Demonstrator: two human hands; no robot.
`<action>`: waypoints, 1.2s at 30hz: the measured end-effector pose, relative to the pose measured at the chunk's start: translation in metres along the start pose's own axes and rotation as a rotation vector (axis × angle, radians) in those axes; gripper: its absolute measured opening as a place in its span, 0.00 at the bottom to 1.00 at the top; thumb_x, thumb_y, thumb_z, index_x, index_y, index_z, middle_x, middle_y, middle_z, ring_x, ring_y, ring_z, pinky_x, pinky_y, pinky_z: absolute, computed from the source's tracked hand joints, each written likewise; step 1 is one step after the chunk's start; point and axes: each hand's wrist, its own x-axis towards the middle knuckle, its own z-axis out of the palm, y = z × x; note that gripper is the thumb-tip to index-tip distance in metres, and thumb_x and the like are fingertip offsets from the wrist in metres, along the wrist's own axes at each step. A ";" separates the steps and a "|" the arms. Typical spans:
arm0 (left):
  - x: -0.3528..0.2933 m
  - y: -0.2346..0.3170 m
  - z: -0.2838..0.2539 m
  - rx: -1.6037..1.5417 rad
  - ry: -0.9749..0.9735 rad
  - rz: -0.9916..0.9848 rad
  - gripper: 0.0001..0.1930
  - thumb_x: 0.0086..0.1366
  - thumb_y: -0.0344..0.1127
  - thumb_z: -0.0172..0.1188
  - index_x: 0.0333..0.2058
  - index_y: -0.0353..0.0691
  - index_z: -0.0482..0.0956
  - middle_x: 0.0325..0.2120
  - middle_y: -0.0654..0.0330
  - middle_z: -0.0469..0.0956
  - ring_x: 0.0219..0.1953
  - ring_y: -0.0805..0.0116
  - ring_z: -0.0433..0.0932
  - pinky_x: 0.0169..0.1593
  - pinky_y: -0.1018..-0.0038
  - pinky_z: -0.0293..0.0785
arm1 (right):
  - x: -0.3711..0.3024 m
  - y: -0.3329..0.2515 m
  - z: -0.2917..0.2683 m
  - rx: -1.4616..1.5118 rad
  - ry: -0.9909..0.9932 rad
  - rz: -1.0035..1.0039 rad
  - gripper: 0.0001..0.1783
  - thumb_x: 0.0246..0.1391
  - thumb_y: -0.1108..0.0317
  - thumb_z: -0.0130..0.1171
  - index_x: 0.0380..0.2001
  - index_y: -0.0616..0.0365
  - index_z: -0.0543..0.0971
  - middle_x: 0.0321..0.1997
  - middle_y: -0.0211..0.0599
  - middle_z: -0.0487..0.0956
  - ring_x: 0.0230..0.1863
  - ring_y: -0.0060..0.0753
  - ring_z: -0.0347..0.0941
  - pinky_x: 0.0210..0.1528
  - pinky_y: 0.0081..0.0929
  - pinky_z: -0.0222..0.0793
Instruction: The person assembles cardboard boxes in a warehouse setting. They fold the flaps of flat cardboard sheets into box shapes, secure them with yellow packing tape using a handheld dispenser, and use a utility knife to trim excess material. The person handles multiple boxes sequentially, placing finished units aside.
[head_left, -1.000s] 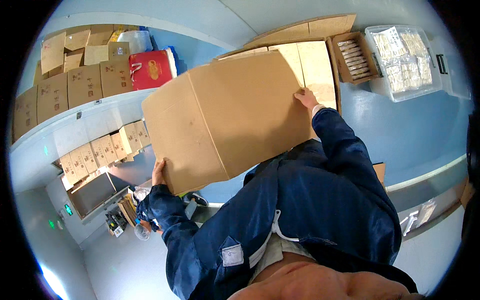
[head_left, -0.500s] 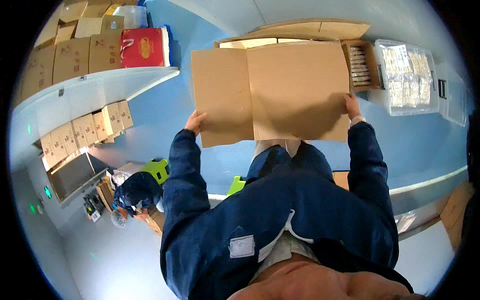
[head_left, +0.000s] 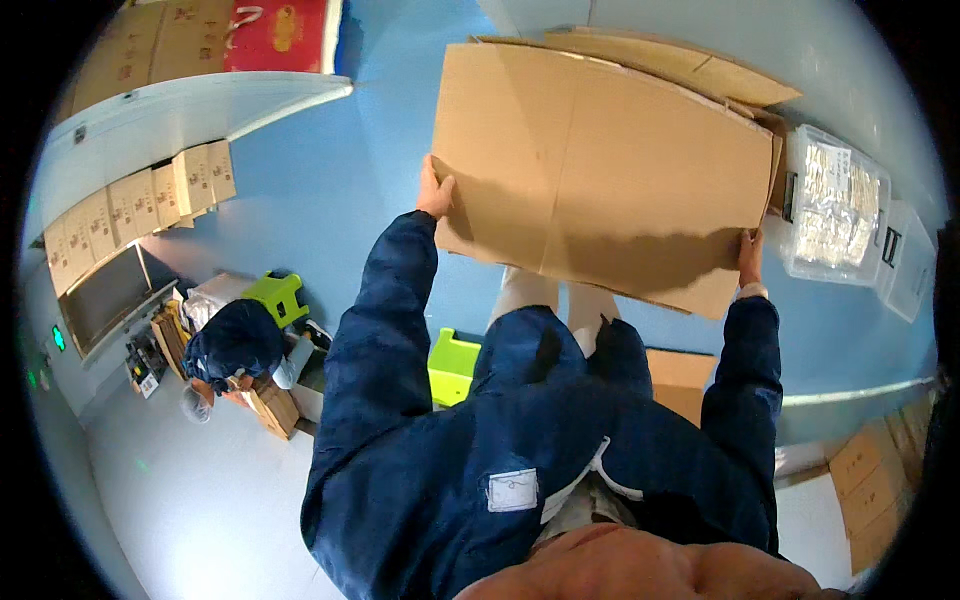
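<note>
A large brown cardboard sheet (head_left: 600,170), creased across its width, is stretched out in front of me. My left hand (head_left: 436,188) grips its left edge, thumb on the near face and fingers going behind. At the lower right corner, my right hand (head_left: 750,260) clasps the opposite edge, its fingers partly hidden by the board. The sheet is tilted, with its right side lower in view. Past its far edge shows more flat cardboard (head_left: 690,68) against the wall. Most of the small carton beyond the right edge is covered by the sheet.
A clear plastic bin (head_left: 835,205) of wrapped packets stands at the right, its lid beside it. Green stools (head_left: 455,368) are near my legs and further left. Another person (head_left: 235,340) bends over a cardboard box. Cartons (head_left: 130,215) line a shelf at left.
The cardboard has swung from roughly level to tilted, and its two panels now lie nearly flat. Both hands have moved right, the left one upward and the right one lower.
</note>
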 end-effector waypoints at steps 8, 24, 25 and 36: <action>-0.015 0.070 0.010 0.031 0.120 -0.019 0.23 0.66 0.39 0.51 0.55 0.32 0.64 0.46 0.45 0.73 0.48 0.52 0.74 0.53 0.64 0.68 | 0.023 0.030 -0.013 -0.010 0.170 0.140 0.25 0.62 0.49 0.47 0.51 0.57 0.69 0.50 0.42 0.73 0.53 0.41 0.67 0.57 0.35 0.59; 0.017 0.042 0.083 0.353 0.146 0.115 0.30 0.63 0.34 0.54 0.61 0.28 0.57 0.59 0.38 0.59 0.63 0.43 0.57 0.66 0.56 0.51 | 0.020 0.043 -0.047 -0.707 0.217 -0.032 0.30 0.58 0.50 0.51 0.58 0.58 0.67 0.58 0.50 0.70 0.59 0.53 0.64 0.61 0.44 0.58; 0.016 0.046 0.089 0.357 0.136 0.116 0.30 0.63 0.36 0.55 0.60 0.27 0.58 0.59 0.37 0.60 0.62 0.42 0.57 0.65 0.56 0.51 | 0.018 0.043 -0.044 -0.674 0.211 -0.184 0.28 0.55 0.56 0.53 0.56 0.58 0.70 0.53 0.52 0.74 0.53 0.58 0.67 0.57 0.47 0.62; 0.029 0.043 0.056 -0.012 -0.058 -0.199 0.41 0.64 0.55 0.56 0.64 0.30 0.51 0.61 0.42 0.56 0.64 0.53 0.55 0.65 0.62 0.52 | -0.008 -0.083 0.016 -0.081 0.055 0.043 0.33 0.55 0.48 0.58 0.52 0.67 0.71 0.51 0.60 0.73 0.53 0.52 0.70 0.54 0.39 0.65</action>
